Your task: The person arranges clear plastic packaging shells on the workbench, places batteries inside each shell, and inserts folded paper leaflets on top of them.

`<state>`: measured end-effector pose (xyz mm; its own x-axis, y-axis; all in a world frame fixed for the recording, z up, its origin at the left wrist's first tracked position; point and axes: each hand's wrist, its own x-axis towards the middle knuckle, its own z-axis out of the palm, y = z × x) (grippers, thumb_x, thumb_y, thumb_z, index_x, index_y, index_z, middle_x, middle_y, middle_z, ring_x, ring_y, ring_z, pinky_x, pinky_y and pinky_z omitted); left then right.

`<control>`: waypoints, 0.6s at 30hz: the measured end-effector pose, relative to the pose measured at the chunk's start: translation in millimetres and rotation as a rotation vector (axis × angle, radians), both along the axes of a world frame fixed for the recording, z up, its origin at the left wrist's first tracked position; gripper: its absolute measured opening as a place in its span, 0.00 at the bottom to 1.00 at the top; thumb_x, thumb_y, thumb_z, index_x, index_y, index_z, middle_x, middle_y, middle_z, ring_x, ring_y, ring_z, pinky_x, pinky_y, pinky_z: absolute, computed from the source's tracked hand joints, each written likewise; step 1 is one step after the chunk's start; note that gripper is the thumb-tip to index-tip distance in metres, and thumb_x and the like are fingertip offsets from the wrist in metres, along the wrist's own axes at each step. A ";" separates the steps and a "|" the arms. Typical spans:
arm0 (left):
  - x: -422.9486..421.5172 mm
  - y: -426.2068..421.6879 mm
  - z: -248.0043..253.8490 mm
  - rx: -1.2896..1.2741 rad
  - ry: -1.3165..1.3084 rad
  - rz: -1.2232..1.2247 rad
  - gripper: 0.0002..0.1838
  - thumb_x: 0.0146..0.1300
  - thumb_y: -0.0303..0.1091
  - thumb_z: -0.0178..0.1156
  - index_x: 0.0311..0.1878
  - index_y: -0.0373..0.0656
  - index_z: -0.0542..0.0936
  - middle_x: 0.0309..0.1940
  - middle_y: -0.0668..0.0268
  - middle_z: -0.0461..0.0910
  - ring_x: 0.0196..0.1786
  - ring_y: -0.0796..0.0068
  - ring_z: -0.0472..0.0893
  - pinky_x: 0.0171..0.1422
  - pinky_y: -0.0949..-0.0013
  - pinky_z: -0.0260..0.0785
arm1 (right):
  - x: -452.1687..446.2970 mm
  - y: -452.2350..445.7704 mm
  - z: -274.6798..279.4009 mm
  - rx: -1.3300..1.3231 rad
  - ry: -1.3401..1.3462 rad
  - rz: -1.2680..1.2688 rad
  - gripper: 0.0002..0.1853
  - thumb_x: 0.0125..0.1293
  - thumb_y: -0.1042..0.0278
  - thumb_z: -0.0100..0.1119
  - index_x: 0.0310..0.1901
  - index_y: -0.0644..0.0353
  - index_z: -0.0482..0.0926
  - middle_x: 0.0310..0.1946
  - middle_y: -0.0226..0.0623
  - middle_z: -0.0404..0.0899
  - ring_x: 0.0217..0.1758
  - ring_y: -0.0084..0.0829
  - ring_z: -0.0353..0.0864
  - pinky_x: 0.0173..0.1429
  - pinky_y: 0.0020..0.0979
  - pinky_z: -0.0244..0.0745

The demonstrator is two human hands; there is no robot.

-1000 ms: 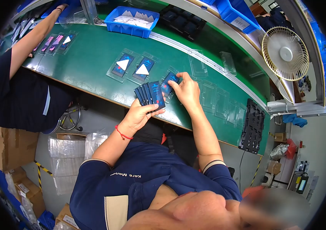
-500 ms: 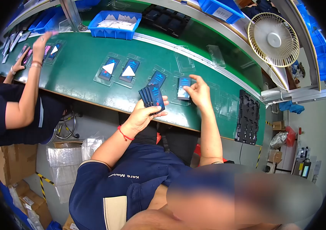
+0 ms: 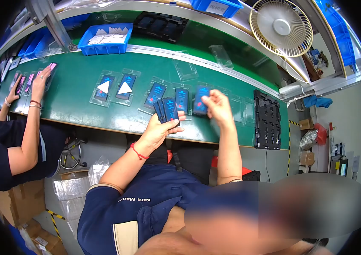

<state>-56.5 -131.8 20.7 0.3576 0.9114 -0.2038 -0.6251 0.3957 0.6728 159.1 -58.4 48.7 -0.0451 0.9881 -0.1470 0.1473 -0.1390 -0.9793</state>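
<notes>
My left hand grips a fanned stack of dark phone-sized panels with blue print, held over the bench's near edge. My right hand pinches a single dark panel of the same kind by its right side, above the clear plastic trays. Between the hands, one panel lies in a clear tray. Left of it, another panel rests in its tray, partly behind the stack. Farther left, two trayed panels carry white triangular pieces on top.
A blue bin of white pieces stands at the back. A black moulded tray sits at the right end, clear plastic trays lie behind, and a fan stands at upper right. A co-worker's hand handles panels at left.
The panel that my right hand was holding now lies in a tray, and the hand has another panel farther right. My left hand still holds the stack. The camera view has shifted.
</notes>
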 end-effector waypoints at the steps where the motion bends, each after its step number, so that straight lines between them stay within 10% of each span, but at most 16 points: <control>1: -0.7 -0.4 -2.4 0.002 0.001 -0.005 0.25 0.61 0.21 0.57 0.62 0.37 0.65 0.56 0.54 0.74 0.59 0.59 0.75 0.54 0.58 0.78 | 12.6 11.2 -4.2 0.007 -0.047 -0.050 0.07 0.61 0.73 0.61 0.39 0.61 0.74 0.19 0.28 0.75 0.10 0.14 0.65 0.11 0.19 0.54; 5: 1.2 -1.2 -1.9 -0.017 -0.150 0.000 0.25 0.60 0.17 0.52 0.63 0.34 0.65 0.61 0.55 0.69 0.64 0.58 0.70 0.59 0.56 0.74 | 20.7 15.6 -10.9 0.278 -0.767 -0.114 0.21 0.48 0.66 0.72 0.41 0.66 0.75 0.18 0.36 0.77 0.20 0.29 0.78 0.26 0.33 0.73; 9: 8.6 3.1 -2.1 -0.022 -0.005 0.030 0.23 0.60 0.17 0.55 0.59 0.35 0.68 0.53 0.57 0.75 0.56 0.62 0.77 0.56 0.57 0.76 | -1.3 -0.2 -2.5 0.276 -0.845 -0.172 0.23 0.46 0.61 0.74 0.40 0.64 0.76 0.18 0.39 0.77 0.23 0.34 0.80 0.29 0.33 0.73; 14: 29.6 10.9 5.3 -0.009 0.154 0.020 0.21 0.59 0.18 0.58 0.56 0.36 0.70 0.46 0.60 0.78 0.46 0.65 0.81 0.52 0.58 0.79 | -12.2 -29.4 -6.9 0.054 0.106 0.196 0.07 0.61 0.69 0.63 0.37 0.61 0.76 0.24 0.21 0.75 0.24 0.15 0.73 0.26 0.21 0.69; 18: 36.1 10.5 10.3 0.020 0.099 -0.008 0.22 0.60 0.19 0.56 0.59 0.35 0.67 0.54 0.54 0.75 0.55 0.59 0.77 0.56 0.57 0.76 | 29.9 -23.2 4.3 -0.050 0.149 -0.089 0.05 0.61 0.69 0.63 0.36 0.56 0.76 0.22 0.21 0.74 0.20 0.10 0.66 0.20 0.17 0.57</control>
<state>-20.4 -121.3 30.9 0.3437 0.9128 -0.2207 -0.5521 0.3865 0.7388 189.0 -81.6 53.0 0.0177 0.9807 -0.1947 -0.0137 -0.1945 -0.9808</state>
